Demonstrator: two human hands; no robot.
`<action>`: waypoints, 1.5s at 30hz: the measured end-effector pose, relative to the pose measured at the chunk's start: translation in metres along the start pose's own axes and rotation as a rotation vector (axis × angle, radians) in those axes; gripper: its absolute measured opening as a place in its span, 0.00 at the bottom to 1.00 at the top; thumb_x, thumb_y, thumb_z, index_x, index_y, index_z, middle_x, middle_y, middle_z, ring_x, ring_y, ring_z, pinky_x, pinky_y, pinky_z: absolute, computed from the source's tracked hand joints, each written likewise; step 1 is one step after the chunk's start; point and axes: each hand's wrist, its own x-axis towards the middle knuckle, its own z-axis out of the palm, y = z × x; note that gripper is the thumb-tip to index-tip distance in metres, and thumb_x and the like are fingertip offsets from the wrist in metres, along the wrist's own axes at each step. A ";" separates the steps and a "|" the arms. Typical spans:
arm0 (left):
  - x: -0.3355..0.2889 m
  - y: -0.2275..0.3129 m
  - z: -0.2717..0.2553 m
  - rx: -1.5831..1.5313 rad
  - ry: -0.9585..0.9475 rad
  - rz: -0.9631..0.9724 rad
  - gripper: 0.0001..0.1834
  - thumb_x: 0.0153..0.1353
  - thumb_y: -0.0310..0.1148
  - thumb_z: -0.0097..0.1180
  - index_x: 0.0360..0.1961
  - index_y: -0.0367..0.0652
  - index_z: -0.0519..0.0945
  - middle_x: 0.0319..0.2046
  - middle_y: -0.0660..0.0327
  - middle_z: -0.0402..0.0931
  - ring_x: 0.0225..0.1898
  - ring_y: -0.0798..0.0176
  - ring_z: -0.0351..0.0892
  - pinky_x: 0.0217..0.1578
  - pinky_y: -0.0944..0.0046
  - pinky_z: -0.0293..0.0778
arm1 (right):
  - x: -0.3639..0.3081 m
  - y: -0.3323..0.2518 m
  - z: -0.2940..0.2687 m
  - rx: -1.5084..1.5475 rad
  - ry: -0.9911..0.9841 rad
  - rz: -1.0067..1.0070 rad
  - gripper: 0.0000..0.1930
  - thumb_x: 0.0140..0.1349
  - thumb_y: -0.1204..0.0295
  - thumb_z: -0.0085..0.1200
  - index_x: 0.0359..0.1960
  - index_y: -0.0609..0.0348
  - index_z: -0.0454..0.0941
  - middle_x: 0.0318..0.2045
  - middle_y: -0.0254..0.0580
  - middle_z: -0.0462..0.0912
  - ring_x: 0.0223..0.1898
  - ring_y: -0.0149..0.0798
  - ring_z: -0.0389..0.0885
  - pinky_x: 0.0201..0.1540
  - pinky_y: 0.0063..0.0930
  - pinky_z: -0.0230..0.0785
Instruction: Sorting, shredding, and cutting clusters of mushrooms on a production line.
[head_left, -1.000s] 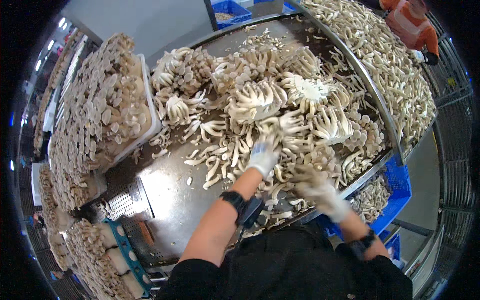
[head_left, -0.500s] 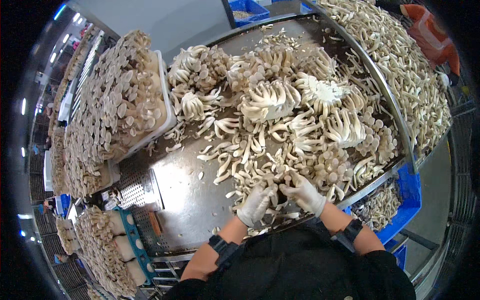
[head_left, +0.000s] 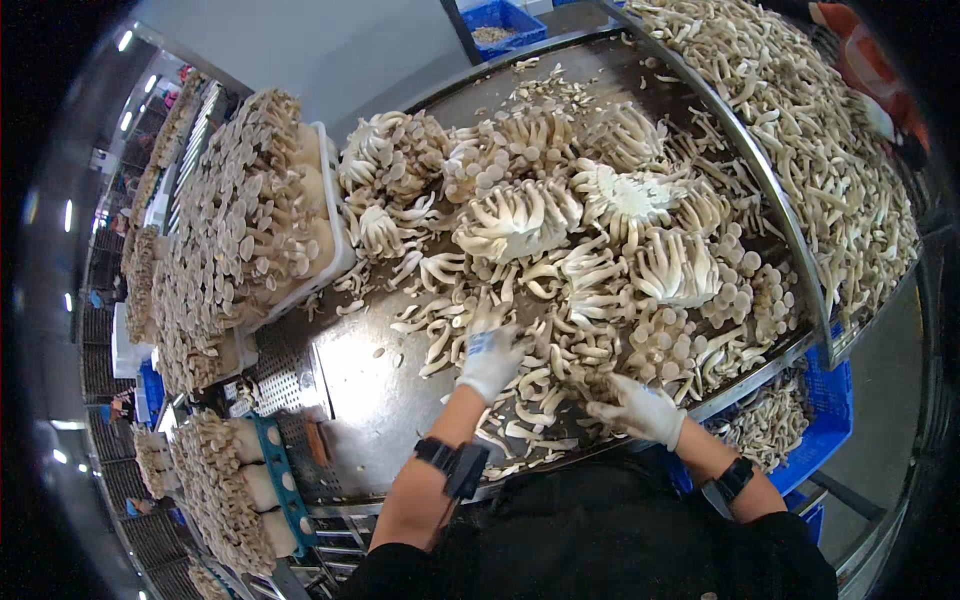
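Observation:
My left hand (head_left: 490,355), in a white glove, reaches over loose mushrooms (head_left: 530,385) with its fingers stretched out and apart. My right hand (head_left: 645,410), gloved too, is low over the pile near the table's front edge. Its fingers curl in against brownish mushrooms; what lies between them is partly hidden. Beyond the hands, large mushroom clusters (head_left: 520,220) lie on their sides, some with pale cut bases. Another cluster (head_left: 675,270) rests to the right, its stems fanned toward me.
A metal table (head_left: 370,400) with a raised rim carries the pile. At left stand a white crate (head_left: 340,215) of uncut mushrooms and a teal rack (head_left: 280,480). Blue bins (head_left: 825,410) sit below right. Past the right rim, a mushroom heap (head_left: 780,130) adjoins a person's orange sleeve (head_left: 865,55).
My hands have moved apart. The left went forward from the near pile and spread its fingers; the right shifted slightly right and nearer to me. My view has turned slightly.

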 end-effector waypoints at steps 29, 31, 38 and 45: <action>-0.021 0.071 0.072 -1.578 -0.310 -0.647 0.28 0.57 0.25 0.53 0.59 0.41 0.60 0.59 0.54 0.62 0.51 0.58 0.73 0.51 0.63 0.70 | 0.021 0.108 0.064 0.541 0.194 -0.269 0.34 0.58 0.66 0.57 0.62 0.69 0.55 0.54 0.60 0.69 0.55 0.46 0.68 0.58 0.31 0.58; -0.044 0.105 0.050 -1.438 -0.210 -0.523 0.33 0.56 0.20 0.47 0.63 0.41 0.52 0.53 0.59 0.65 0.50 0.60 0.72 0.52 0.64 0.70 | 0.047 0.131 0.092 0.172 0.320 -0.307 0.37 0.55 0.69 0.59 0.62 0.70 0.54 0.52 0.61 0.70 0.54 0.48 0.69 0.59 0.33 0.59; -0.079 0.115 -0.001 -1.474 -0.185 -0.443 0.21 0.52 0.25 0.50 0.50 0.37 0.67 0.38 0.56 0.75 0.46 0.61 0.75 0.47 0.64 0.75 | 0.012 0.021 0.025 1.073 -0.016 -0.155 0.25 0.53 0.81 0.56 0.53 0.65 0.62 0.32 0.36 0.77 0.32 0.27 0.77 0.34 0.21 0.70; -0.085 0.106 0.015 -1.516 -0.153 -0.494 0.24 0.49 0.27 0.50 0.51 0.40 0.65 0.45 0.60 0.69 0.47 0.62 0.71 0.50 0.62 0.70 | 0.031 0.040 0.013 0.474 0.181 -0.469 0.18 0.57 0.81 0.52 0.49 0.68 0.64 0.31 0.37 0.76 0.33 0.27 0.76 0.37 0.20 0.72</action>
